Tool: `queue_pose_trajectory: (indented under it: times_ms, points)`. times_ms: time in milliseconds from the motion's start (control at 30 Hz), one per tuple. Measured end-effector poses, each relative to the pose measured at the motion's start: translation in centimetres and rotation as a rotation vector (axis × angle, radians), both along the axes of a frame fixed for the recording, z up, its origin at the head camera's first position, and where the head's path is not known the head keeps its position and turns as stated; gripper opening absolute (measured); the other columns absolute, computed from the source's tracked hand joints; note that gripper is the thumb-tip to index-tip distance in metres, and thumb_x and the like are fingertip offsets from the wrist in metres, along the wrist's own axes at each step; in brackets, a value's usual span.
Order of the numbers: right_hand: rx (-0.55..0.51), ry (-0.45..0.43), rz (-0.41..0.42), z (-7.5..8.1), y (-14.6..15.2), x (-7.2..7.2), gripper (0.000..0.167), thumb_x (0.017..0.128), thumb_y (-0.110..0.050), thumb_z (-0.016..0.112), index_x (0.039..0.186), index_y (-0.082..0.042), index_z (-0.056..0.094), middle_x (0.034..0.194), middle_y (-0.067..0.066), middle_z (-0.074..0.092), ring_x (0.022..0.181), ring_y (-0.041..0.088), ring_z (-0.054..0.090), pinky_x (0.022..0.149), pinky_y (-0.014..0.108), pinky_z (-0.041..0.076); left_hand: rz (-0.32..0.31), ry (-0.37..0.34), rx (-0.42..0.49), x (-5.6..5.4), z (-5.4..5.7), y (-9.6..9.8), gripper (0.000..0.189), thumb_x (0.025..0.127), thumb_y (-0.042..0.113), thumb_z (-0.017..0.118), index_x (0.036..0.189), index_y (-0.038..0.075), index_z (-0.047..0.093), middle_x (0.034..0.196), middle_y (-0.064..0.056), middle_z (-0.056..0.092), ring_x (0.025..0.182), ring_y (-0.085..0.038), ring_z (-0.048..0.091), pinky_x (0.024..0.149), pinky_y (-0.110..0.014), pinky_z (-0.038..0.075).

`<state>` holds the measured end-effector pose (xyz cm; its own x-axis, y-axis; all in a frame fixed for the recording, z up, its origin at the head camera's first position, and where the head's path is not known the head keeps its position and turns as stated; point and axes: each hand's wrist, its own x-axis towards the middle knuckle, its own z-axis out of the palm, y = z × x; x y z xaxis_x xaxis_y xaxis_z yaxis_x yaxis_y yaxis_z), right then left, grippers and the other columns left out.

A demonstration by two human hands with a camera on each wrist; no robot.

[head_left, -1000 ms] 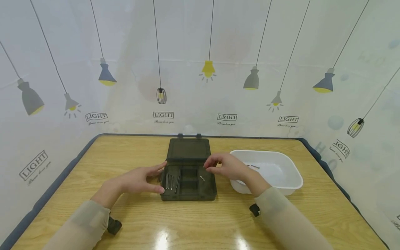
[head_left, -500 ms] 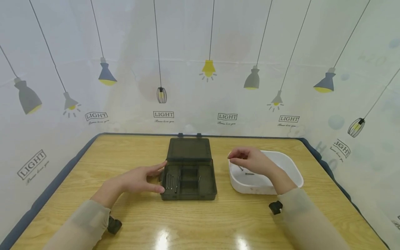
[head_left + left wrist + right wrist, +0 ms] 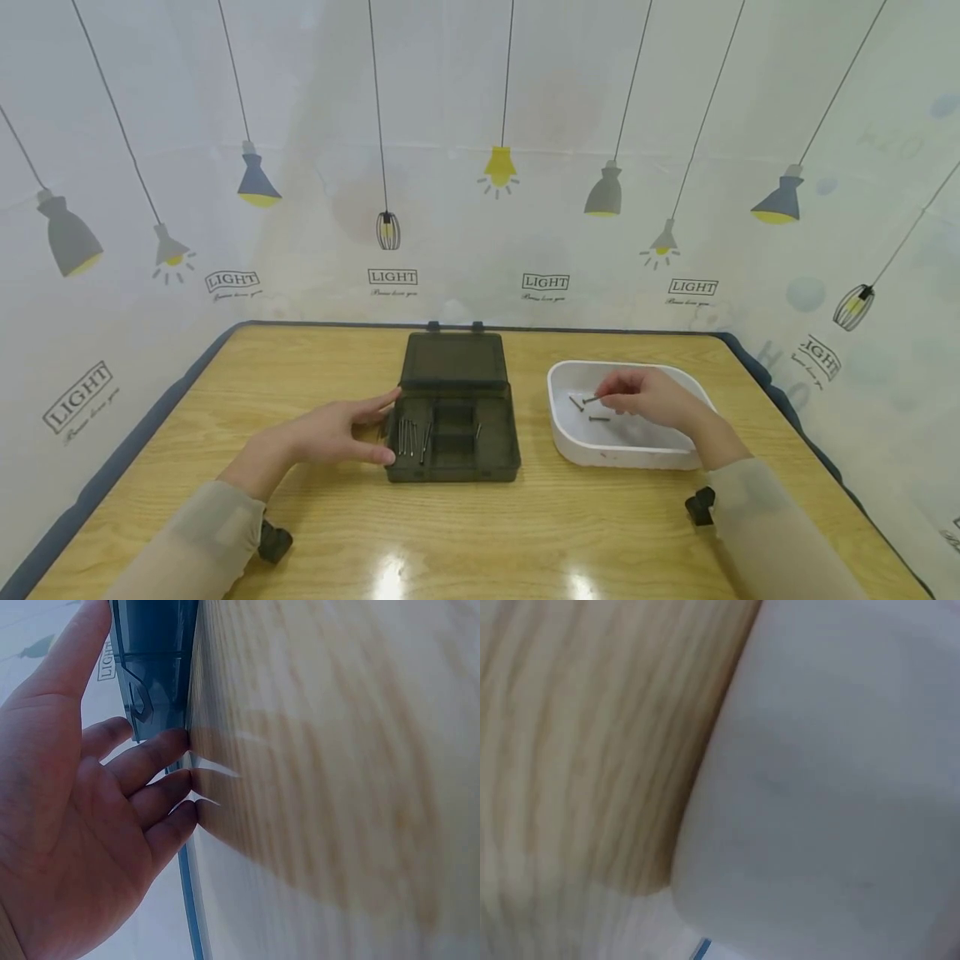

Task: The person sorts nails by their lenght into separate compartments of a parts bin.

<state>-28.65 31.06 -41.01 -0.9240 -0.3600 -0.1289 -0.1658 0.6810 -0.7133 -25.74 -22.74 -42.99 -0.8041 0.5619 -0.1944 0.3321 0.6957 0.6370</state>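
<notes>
A dark, see-through compartment box point(image 3: 495, 450) stands with its lid point(image 3: 453, 358) laid back. Several long screws point(image 3: 406, 437) lie in its left compartment, and one short screw point(image 3: 478, 431) lies in the right one. My left hand point(image 3: 333, 433) rests at the box's left side, fingers extended and spread, thumb at the front corner. In the left wrist view, that hand's point(image 3: 97, 795) fingertips are down on the wood. My right hand point(image 3: 652, 402) is over the white basin point(image 3: 570, 446), thumb and fingertips pinching a screw point(image 3: 592, 400). Two more screws lie there, one screw point(image 3: 576, 403) slanted, another screw point(image 3: 599, 418) level.
Wooden table point(image 3: 480, 533) lies under everything, with a dark edge along a lamp-printed backdrop. A black wrist camera point(image 3: 274, 542) sits below the left sleeve, another black camera point(image 3: 701, 506) below the right. The basin's outer wall point(image 3: 817, 787) fills much of the right wrist view.
My right hand has moved right from above the box's right compartment into the basin and pinched a screw. A short screw now lies in that compartment. My left hand has stayed put.
</notes>
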Motion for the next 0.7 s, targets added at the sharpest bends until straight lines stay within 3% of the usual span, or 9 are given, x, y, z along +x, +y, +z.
queue_pose_trajectory:
  times_ms: [167,467,700]
  points:
    - [0.038,-0.067,0.042,-0.9,0.6,-0.2,0.02,0.104,-0.02,0.076,0.123,-0.012,0.076,0.11,0.008,0.073,0.092,0.022,0.064,0.077,0.033,0.056,0.0,0.004,-0.004,0.0,0.0,0.0,0.11,0.094,0.06,0.083,0.178,0.028,0.02,0.172,-0.014,0.047,0.161,-0.04,0.043,0.131,-0.071,0.026]
    - [0.088,-0.09,0.051,-1.7,0.5,-0.7,0.023,0.101,-0.022,0.08,0.124,-0.018,0.077,0.099,0.003,0.068,0.087,0.019,0.056,0.072,0.026,0.046,0.007,0.003,-0.016,0.1,0.2,0.1,0.11,0.094,0.061,0.082,0.178,0.028,0.019,0.173,-0.014,0.046,0.161,-0.042,0.042,0.131,-0.073,0.025]
    - [0.099,-0.046,0.086,-2.2,0.1,-0.7,0.016,0.102,-0.019,0.078,0.117,-0.012,0.077,0.097,0.001,0.069,0.087,0.015,0.054,0.075,0.025,0.043,0.001,0.008,-0.016,0.0,0.1,0.1,0.11,0.094,0.062,0.082,0.178,0.028,0.02,0.173,-0.014,0.045,0.161,-0.042,0.043,0.131,-0.073,0.025]
